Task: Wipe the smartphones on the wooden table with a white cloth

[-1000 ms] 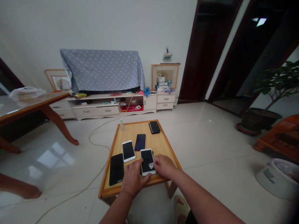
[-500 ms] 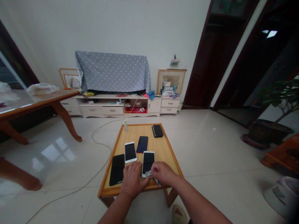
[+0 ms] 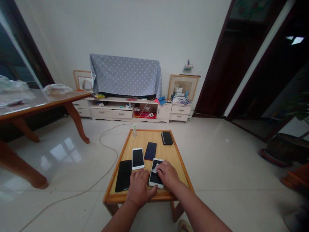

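Observation:
A white-framed smartphone [image 3: 154, 181] with a dark screen lies near the front of a small wooden table [image 3: 177, 160]. My right hand [image 3: 168, 174] is closed in a pinch on a crumpled white wipe [image 3: 155, 169] and presses it to the upper part of this screen. Whether the wipe is cloth or paper is unclear. My left hand [image 3: 139, 187] lies flat at the phone's left side, thumb stretched toward its bottom edge. Left of that hand is a larger black phone [image 3: 124, 175]. Beyond it lie another white phone [image 3: 138, 158] and a dark blue phone [image 3: 150, 151].
A small pump bottle [image 3: 134, 131] stands at the table's far left corner. Stacked dark phones [image 3: 167, 138] lie at the far right. A cable [image 3: 106, 175] runs over the floor to the left. A larger wooden table [image 3: 79, 95] and a white TV cabinet [image 3: 103, 112] stand beyond.
My right hand has moved the wipe from the phone's bottom edge up the screen. The phone is tilted slightly clockwise. The camera view has turned a little to the left.

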The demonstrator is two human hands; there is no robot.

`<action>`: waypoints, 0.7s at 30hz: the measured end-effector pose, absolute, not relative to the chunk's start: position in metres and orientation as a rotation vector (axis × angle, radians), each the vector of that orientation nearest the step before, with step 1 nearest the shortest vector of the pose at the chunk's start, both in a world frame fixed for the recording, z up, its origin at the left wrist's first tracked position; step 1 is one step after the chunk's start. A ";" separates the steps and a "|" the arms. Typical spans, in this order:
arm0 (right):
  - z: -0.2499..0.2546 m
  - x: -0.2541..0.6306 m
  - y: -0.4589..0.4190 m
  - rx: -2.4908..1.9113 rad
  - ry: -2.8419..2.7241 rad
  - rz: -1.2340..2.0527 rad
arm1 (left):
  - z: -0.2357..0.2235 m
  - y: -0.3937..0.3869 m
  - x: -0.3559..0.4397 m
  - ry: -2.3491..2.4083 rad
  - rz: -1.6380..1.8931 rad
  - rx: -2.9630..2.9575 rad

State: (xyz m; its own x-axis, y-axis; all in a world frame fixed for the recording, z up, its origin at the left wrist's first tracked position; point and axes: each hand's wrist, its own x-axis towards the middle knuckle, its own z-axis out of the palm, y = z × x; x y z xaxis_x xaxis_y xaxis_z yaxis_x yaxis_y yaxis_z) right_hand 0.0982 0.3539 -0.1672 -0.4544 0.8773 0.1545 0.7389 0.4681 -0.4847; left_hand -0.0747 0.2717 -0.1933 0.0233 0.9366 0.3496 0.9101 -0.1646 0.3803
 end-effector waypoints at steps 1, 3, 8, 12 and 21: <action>-0.167 0.098 0.355 -1.361 -2.347 0.478 | -0.193 0.272 -0.075 1.997 0.830 2.204; -0.167 0.095 0.354 -1.280 -2.428 0.480 | -0.192 0.271 -0.075 1.991 0.840 2.197; -0.172 0.083 0.348 -1.112 -2.561 0.433 | -0.193 0.272 -0.076 1.978 0.852 2.191; -0.177 0.073 0.363 -1.221 -2.479 0.397 | -0.195 0.271 -0.078 1.978 0.825 2.175; -0.184 0.069 0.372 -1.189 -2.438 0.498 | -0.184 0.269 -0.078 1.959 0.793 2.172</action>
